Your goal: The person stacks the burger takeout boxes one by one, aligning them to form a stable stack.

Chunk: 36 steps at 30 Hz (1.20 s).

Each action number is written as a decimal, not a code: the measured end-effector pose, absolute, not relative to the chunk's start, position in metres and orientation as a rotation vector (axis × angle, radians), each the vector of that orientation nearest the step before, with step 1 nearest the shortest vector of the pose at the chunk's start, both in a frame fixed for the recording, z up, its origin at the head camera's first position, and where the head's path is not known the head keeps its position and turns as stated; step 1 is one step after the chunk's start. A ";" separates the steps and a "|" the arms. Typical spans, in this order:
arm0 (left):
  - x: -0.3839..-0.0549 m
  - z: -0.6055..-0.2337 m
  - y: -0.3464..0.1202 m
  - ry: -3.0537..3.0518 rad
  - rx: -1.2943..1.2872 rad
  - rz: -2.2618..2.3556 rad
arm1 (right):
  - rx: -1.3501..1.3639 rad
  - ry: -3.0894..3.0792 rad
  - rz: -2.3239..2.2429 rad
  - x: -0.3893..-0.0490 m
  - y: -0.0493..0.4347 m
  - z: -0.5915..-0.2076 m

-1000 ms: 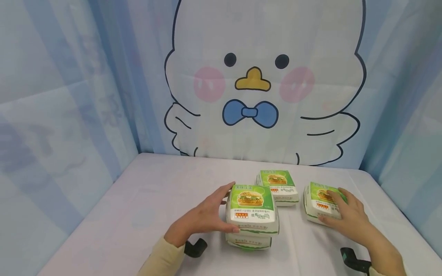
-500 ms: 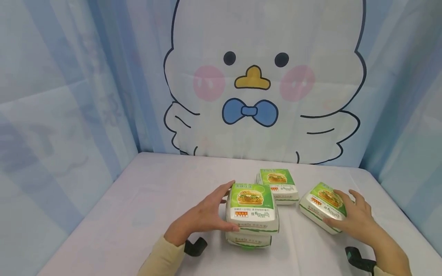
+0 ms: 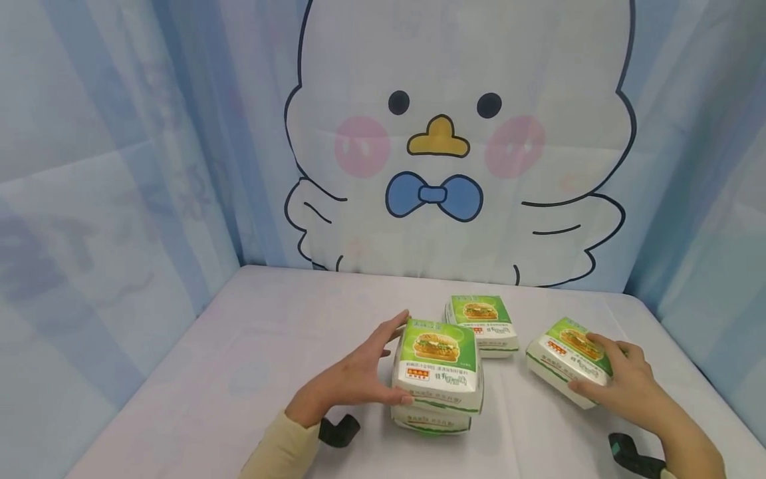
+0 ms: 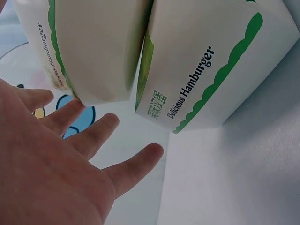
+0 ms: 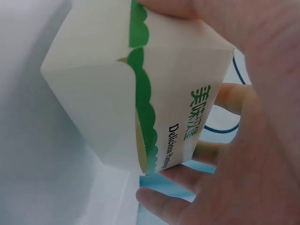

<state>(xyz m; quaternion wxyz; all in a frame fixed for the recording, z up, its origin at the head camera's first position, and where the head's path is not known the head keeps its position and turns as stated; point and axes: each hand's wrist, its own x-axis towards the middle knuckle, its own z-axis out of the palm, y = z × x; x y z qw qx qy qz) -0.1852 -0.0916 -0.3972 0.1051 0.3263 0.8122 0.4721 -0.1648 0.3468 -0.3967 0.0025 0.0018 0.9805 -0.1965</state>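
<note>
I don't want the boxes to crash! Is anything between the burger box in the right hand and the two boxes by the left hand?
Nothing visible is in between: only tabletop shows from the held box to the two boxes. The back box sits farther back, near that path, so a wide swing might bump it.

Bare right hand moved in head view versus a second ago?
Yes: the right hand went rightward, slightly down-frame, against the printed blue bow tie.

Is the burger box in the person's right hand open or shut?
Shut. The burger box in the right hand has its lid down, its green scalloped edge running along the side; the contents are hidden.
</note>
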 end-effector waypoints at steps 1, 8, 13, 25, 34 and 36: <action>-0.185 -0.397 -0.091 2.392 0.976 1.399 | 0.006 3.077 -0.622 -0.165 0.347 -0.396; -0.184 -0.397 -0.088 2.389 1.010 1.423 | 0.003 3.087 -0.658 -0.162 0.343 -0.390; -0.184 -0.396 -0.088 2.444 1.012 1.415 | -0.047 3.138 -0.692 -0.157 0.340 -0.381; -0.188 -0.394 -0.092 2.551 1.002 1.348 | -0.103 3.238 -0.785 -0.151 0.329 -0.368; -0.187 -0.393 -0.092 2.570 1.025 1.313 | -0.226 3.293 -0.920 -0.143 0.318 -0.356; -0.187 -0.393 -0.092 2.570 1.027 1.314 | -0.255 3.301 -0.947 -0.142 0.315 -0.354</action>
